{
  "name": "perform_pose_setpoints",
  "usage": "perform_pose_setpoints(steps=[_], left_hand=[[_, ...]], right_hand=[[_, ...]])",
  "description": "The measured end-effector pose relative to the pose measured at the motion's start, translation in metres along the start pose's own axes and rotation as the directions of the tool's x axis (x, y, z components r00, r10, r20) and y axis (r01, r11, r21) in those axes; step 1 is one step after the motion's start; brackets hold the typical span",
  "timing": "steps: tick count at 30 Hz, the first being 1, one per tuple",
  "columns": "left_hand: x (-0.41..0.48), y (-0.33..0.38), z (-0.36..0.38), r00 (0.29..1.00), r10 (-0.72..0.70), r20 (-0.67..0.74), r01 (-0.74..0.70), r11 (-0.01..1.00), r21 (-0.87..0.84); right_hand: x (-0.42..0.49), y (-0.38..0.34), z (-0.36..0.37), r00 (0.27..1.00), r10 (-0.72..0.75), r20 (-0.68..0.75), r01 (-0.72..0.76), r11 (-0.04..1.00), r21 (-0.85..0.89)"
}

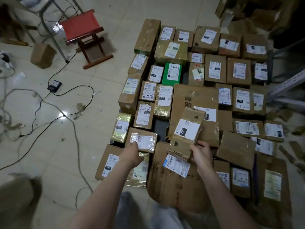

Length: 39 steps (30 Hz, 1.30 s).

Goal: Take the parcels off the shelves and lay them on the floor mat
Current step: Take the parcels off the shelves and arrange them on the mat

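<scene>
Parcels lie packed edge to edge in rows on the floor, filling the right half of the view. A big carton sits in their midst. Over its near edge the right hand holds a tilted parcel. Just left of that, in the near rows, the left hand holds the corner of a small parcel. Left of the rows, cables trail across the floor, with a power adapter among them. Behind these stands a folding stool, with a lone box to its left. Shelf rails flank the rows at far right.
</scene>
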State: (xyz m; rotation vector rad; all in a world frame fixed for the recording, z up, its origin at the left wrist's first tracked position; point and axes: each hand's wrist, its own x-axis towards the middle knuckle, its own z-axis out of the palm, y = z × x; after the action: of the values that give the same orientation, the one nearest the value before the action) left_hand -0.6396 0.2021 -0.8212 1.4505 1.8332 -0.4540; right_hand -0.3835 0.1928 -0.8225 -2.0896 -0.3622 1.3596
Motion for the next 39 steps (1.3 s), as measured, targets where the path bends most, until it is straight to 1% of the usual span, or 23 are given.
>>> perform_pose_setpoints(steps=[2,4,7,10,12,14,16,18,20,22,24,26,29,31,34,37,39], left_hand=[[0.024,-0.009,0.007,1.0,0.009,-0.026,-0.009,1.0,0.022],[0.052,-0.016,0.01,0.995,0.049,-0.081,-0.045,0.998,0.051],[0.097,-0.02,0.012,0.973,0.155,-0.172,-0.135,0.983,0.124],[0.15,-0.021,0.013,0.93,0.27,-0.248,-0.216,0.95,0.225],[0.186,-0.018,0.012,0.889,0.341,-0.305,-0.248,0.919,0.307],[0.219,-0.012,0.011,0.841,0.391,-0.374,-0.263,0.9,0.347],[0.246,-0.004,0.012,0.794,0.421,-0.439,-0.289,0.896,0.336],[0.267,0.007,0.017,0.741,0.455,-0.494,-0.348,0.889,0.297],[0.283,0.02,0.027,0.676,0.508,-0.535,-0.448,0.859,0.249],[0.294,0.035,0.039,0.639,0.564,-0.523,-0.527,0.816,0.236],[0.304,0.049,0.045,0.624,0.611,-0.488,-0.523,0.79,0.32],[0.312,0.059,0.04,0.612,0.632,-0.476,-0.476,0.775,0.417],[0.317,0.064,0.026,0.606,0.65,-0.459,-0.436,0.754,0.492],[0.317,0.061,0.023,0.596,0.663,-0.453,-0.44,0.742,0.507],[0.319,0.057,0.026,0.558,0.66,-0.503,-0.449,0.75,0.486],[0.323,0.056,0.03,0.521,0.651,-0.552,-0.437,0.759,0.482],[0.326,0.056,0.033,0.492,0.656,-0.572,-0.438,0.755,0.488]], right_hand=[[0.017,0.012,0.022,0.999,-0.029,0.026,0.029,1.0,0.004],[0.038,0.02,0.045,0.997,-0.07,0.044,0.07,0.997,0.017],[0.07,0.019,0.081,0.99,-0.133,0.048,0.128,0.987,0.098],[0.102,0.005,0.116,0.972,-0.234,0.008,0.231,0.963,0.137],[0.12,-0.004,0.136,0.949,-0.316,-0.008,0.313,0.935,0.166],[0.133,-0.013,0.151,0.92,-0.39,-0.037,0.391,0.905,0.167],[0.146,-0.021,0.164,0.899,-0.437,-0.032,0.436,0.882,0.179],[0.162,-0.03,0.173,0.884,-0.467,0.007,0.448,0.853,0.268],[0.174,-0.039,0.178,0.857,-0.515,-0.029,0.492,0.799,0.346],[0.182,-0.046,0.18,0.834,-0.544,-0.088,0.536,0.763,0.362],[0.19,-0.049,0.179,0.836,-0.538,-0.106,0.534,0.756,0.379],[0.197,-0.05,0.172,0.86,-0.504,-0.082,0.49,0.769,0.411],[0.205,-0.053,0.154,0.893,-0.447,-0.052,0.411,0.762,0.501],[0.207,-0.053,0.141,0.905,-0.421,-0.068,0.39,0.753,0.529],[0.212,-0.044,0.131,0.921,-0.375,-0.108,0.373,0.765,0.526],[0.222,-0.031,0.133,0.939,-0.325,-0.115,0.336,0.788,0.516],[0.224,-0.029,0.135,0.939,-0.324,-0.114,0.336,0.797,0.502]])
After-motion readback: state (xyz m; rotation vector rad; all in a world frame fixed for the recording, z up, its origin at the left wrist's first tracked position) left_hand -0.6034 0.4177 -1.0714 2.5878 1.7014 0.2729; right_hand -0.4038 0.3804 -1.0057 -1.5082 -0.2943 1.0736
